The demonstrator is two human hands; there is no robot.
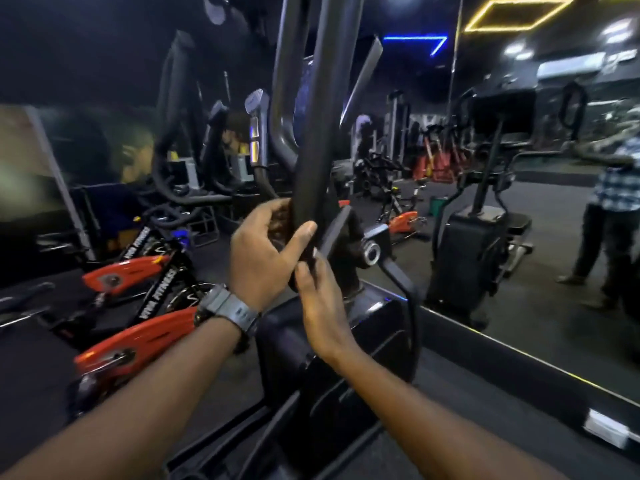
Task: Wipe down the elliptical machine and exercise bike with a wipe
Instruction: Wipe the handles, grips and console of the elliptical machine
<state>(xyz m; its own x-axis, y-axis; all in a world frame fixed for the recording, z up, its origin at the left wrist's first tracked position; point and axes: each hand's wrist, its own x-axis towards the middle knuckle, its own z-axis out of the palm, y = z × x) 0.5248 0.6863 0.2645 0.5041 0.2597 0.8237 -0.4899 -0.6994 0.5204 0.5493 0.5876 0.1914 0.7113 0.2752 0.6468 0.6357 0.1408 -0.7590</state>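
The elliptical machine (346, 341) stands right in front of me, black, with its padded handle bar (318, 116) rising up the middle. My left hand (263, 251), with a grey watch on its wrist, grips the bar's lower part, thumb across the front. Something dark brownish shows under its fingers; I cannot tell if it is the wipe. My right hand (318, 303) lies just below, its straight fingers touching the bar's base. Two red and black exercise bikes (138, 271) stand to the left.
A wall mirror (519, 202) on the right reflects a second elliptical, more gym gear and a person in a checked shirt (613, 216). The mirror's lower ledge (519, 362) runs along the floor. Dark rubber flooring lies around the machines.
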